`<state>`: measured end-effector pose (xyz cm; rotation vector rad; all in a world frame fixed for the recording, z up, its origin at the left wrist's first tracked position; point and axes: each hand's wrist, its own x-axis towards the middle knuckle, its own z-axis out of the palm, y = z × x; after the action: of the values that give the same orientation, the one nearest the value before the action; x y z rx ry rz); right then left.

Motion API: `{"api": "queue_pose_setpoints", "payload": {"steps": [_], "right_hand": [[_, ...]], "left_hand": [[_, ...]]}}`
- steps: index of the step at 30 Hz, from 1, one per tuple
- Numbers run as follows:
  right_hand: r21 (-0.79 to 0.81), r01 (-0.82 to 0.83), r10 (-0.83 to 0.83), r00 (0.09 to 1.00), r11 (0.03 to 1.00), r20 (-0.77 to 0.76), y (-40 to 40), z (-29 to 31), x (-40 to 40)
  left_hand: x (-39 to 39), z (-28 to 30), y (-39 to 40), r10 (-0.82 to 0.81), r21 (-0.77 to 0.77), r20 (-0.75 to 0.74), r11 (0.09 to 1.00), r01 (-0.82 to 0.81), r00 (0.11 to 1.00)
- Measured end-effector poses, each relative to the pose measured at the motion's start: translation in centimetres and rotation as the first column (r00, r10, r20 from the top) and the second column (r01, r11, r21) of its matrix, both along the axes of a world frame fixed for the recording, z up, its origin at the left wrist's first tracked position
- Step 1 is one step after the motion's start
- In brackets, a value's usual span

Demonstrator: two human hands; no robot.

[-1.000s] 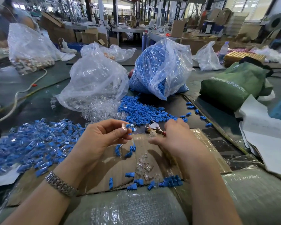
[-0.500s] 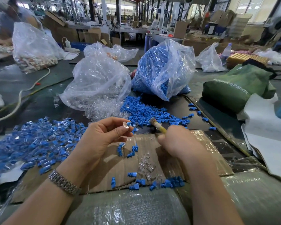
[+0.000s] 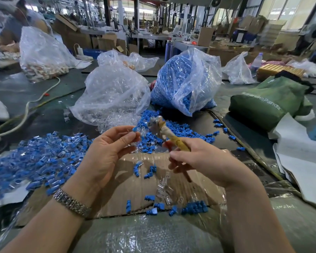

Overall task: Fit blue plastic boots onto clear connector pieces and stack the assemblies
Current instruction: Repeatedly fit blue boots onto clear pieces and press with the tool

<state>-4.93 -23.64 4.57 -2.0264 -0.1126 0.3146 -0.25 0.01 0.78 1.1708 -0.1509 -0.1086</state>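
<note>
fingers point(image 3: 133, 138) pinching blue boot point(image 3: 134, 129) at tips

Green bag point(image 3: 266, 105) far right, white papers point(image 3: 299, 154) beside; white cable point(image 3: 26, 114) left.

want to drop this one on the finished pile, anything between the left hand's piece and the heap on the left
Nothing visible. The left hand pinches the small blue-and-clear piece in open air; the heap of assembled blue-and-clear pieces lies uncovered below.
</note>
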Motion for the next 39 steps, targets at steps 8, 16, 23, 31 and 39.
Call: {"api": "queue_pose_setpoints", "payload": {"steps": [8,16,23,31,39], "right_hand": [[-0.095,-0.14,0.14,0.99,0.986,-0.004,0.8,-0.2,-1.0],[-0.017,-0.155,0.155,0.988,0.988,0.0,0.9,-0.6,-0.4],[-0.008,-0.166,0.166,0.986,0.986,0.004,1.4,-1.1,-0.3],[0.069,-0.176,0.173,0.984,0.982,0.044,1.9,-1.3,-0.4],[0.002,-0.216,0.215,0.974,0.976,0.073,1.8,-1.2,-0.6]], "left_hand": [[0.2,-0.1,0.1,0.007,-0.009,0.024,1.0,-0.007,1.0],[0.1,-0.1,0.0,0.018,0.065,0.082,0.998,-0.023,0.997],[0.2,-0.1,0.1,0.021,0.044,0.07,0.999,-0.024,0.997],[0.3,-0.1,-0.1,0.041,0.023,0.054,0.999,-0.042,0.998],[0.3,-0.1,-0.4,0.041,0.051,0.084,0.998,-0.045,0.996]]}}
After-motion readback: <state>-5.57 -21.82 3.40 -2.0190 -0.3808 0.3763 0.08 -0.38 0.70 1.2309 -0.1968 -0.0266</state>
